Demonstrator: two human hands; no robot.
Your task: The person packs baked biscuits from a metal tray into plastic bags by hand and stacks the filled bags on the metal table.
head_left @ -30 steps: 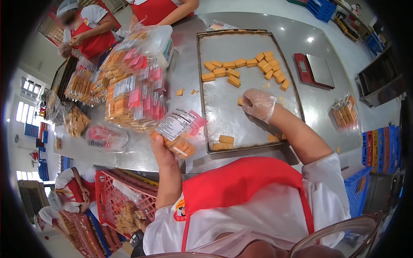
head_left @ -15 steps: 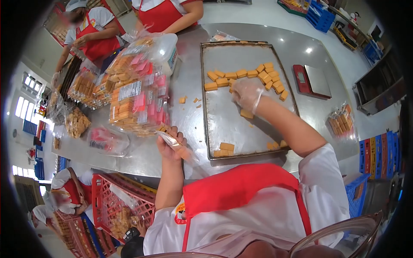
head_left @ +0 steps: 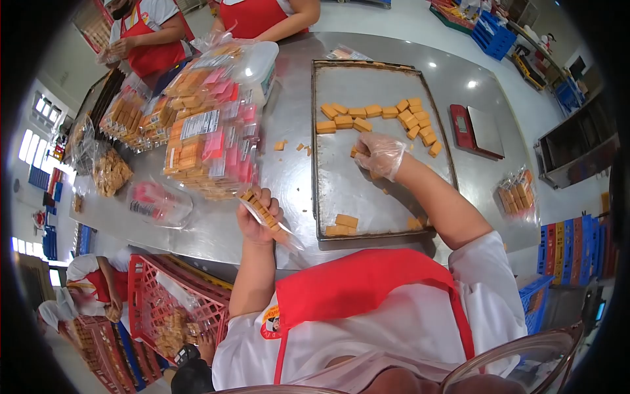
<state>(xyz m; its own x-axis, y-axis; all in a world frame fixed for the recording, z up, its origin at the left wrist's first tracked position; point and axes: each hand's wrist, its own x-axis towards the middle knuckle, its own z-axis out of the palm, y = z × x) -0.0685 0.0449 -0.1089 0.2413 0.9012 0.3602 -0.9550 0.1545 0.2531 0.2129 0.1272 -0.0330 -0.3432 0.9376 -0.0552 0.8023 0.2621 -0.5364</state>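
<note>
My left hand, bare and closed, grips a clear plastic bag of biscuits at the near side of the steel table. My right hand, in a clear plastic glove, is over the middle of the metal baking tray. Its fingers are pinched on a golden rectangular biscuit, partly hidden by the glove. Beyond that hand, a bent row of biscuits lies on the tray. A few more biscuits rest at the tray's near left corner.
Filled biscuit packs are piled left of the tray, by a lidded plastic tub. A red scale and a biscuit pack lie to the right. Co-workers stand across the table and at lower left, near a red crate.
My right hand has drawn back from the biscuit row towards me, with a biscuit in its fingers. The bag in my left hand has turned, so its biscuits show more.
</note>
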